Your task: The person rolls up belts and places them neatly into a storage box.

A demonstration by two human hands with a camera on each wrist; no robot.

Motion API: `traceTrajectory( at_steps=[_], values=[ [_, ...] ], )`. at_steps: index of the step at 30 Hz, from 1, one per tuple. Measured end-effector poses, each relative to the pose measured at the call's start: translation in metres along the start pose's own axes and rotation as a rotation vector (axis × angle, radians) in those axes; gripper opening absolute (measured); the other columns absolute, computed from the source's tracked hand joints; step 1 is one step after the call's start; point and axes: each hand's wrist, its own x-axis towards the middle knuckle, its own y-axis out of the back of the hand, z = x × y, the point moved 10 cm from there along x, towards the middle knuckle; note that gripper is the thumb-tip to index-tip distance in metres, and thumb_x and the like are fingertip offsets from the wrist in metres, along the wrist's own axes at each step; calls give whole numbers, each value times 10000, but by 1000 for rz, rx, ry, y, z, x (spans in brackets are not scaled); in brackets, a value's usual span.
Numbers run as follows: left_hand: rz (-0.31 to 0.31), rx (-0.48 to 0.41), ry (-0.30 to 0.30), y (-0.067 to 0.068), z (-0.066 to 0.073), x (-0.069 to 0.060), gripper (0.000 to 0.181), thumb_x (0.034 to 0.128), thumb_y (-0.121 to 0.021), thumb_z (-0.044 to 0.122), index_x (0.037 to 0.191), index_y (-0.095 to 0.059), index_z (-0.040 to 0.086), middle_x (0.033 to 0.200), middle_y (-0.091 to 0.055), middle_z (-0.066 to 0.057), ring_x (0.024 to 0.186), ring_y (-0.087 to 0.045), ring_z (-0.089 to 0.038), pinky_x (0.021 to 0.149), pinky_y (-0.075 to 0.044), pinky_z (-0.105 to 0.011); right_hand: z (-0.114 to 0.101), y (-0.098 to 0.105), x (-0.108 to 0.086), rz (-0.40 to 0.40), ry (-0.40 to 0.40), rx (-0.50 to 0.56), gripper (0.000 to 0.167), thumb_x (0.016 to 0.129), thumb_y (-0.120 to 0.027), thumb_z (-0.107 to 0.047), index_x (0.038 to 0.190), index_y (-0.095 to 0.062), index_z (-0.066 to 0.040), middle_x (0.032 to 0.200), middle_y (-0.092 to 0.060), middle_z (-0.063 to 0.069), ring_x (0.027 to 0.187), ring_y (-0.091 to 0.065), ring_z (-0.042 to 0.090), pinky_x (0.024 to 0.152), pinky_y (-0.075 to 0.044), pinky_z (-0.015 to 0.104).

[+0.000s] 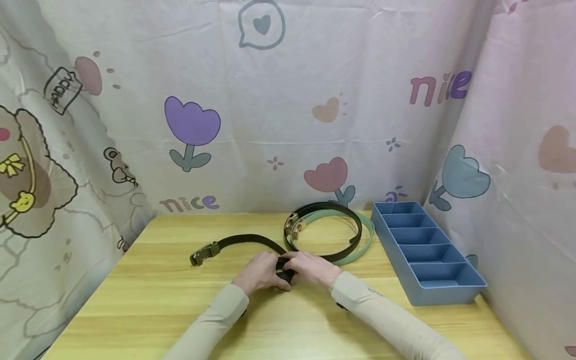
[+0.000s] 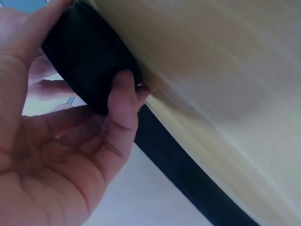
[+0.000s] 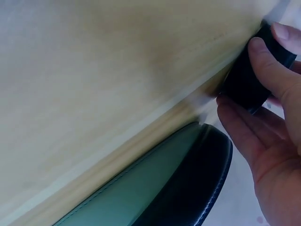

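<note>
A black belt [image 1: 249,238] lies on the table, partly wound into a tight coil at one end. Its loose strap curves left to a metal buckle [image 1: 204,254]. My left hand [image 1: 261,272] holds the coil from the left, with fingers and thumb bent around it. From the other side my right hand [image 1: 312,268] grips the same coil. The coil [image 2: 89,56] stands on edge in the left wrist view, with the strap running off from it. In the right wrist view, thumb and fingers of the right hand [image 3: 277,136] pinch the coil [image 3: 247,77].
Behind the right hand lie a looped black belt [image 1: 358,225] and a looped green belt [image 1: 370,235], with gold-toned buckles together. A blue divided box [image 1: 405,280] stands at the table's right side. Printed curtains [image 1: 270,90] hang behind the wooden table [image 1: 148,300].
</note>
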Motion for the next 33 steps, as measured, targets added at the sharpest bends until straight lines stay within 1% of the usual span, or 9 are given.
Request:
traceTrajectory(
  at_steps=[5, 7, 10, 17, 20, 24, 27, 30, 33],
  values=[
    [35, 10, 21, 4, 2, -1, 533, 621, -830, 613, 800, -652, 143, 627, -550, 60, 554, -492, -96, 528, -421, -250, -2, 2, 2, 21, -11, -52, 262, 803, -777, -233, 1062, -744, -204, 1244, -649, 36, 1017, -670, 174, 856, -544, 278],
    [33, 20, 25, 3, 2, 0, 507, 649, -824, 598, 788, -647, 144, 619, -548, 52, 549, -493, -101, 521, -419, -252, -3, 2, 2, 21, 0, -67, 255, 808, -767, -205, 1062, -742, -201, 1213, -658, 31, 987, -672, 166, 837, -546, 269],
    [23, 19, 20, 3, -1, 1, 470, 656, -840, 534, 819, -654, 134, 651, -560, 40, 580, -502, -112, 544, -426, -263, -3, 4, 2, 8, 12, -76, 262, 830, -754, -239, 1088, -729, -203, 1172, -658, 15, 942, -665, 139, 814, -541, 251],
    [-43, -75, -30, 0, -4, 2, 430, 642, -872, 393, 904, -662, 124, 708, -610, 58, 604, -535, -81, 581, -454, -245, 0, 4, 0, -29, 8, -52, 327, 837, -697, -382, 1113, -723, -208, 1324, -612, 56, 1033, -675, 157, 879, -537, 264],
    [-26, -81, -17, 1, -3, 0, 493, 650, -872, 461, 903, -656, 98, 706, -595, 48, 602, -528, -89, 574, -453, -244, 0, 5, 0, -7, 7, -84, 291, 838, -695, -393, 1068, -733, -220, 1295, -636, 47, 1015, -681, 151, 856, -544, 263],
    [16, -37, 10, 4, -2, -2, 557, 639, -850, 555, 857, -648, 83, 683, -569, 27, 592, -515, -112, 555, -444, -263, -3, 7, 0, 26, 33, -131, 254, 847, -700, -363, 1055, -734, -222, 1215, -670, 20, 937, -687, 134, 786, -554, 259],
    [9, -22, -1, 3, -3, -1, 543, 645, -854, 524, 890, -653, 84, 719, -594, 18, 622, -527, -115, 590, -460, -278, -1, 6, 0, 4, 28, -101, 299, 836, -722, -341, 1102, -726, -204, 1196, -674, 14, 938, -681, 130, 800, -549, 264],
    [-27, -52, -36, 0, -5, 0, 556, 642, -866, 457, 988, -652, 76, 793, -629, 15, 671, -545, -103, 642, -479, -278, 2, 5, -1, -25, 16, -49, 335, 824, -733, -340, 1120, -722, -186, 1249, -655, 41, 980, -678, 136, 848, -540, 260],
    [-47, -69, -44, -2, -7, 0, 566, 650, -867, 466, 1006, -649, 84, 790, -632, 31, 663, -550, -85, 639, -486, -263, 2, 5, 0, -23, 21, -29, 314, 821, -728, -344, 1091, -732, -184, 1319, -617, 83, 999, -685, 155, 860, -541, 254]
  ],
)
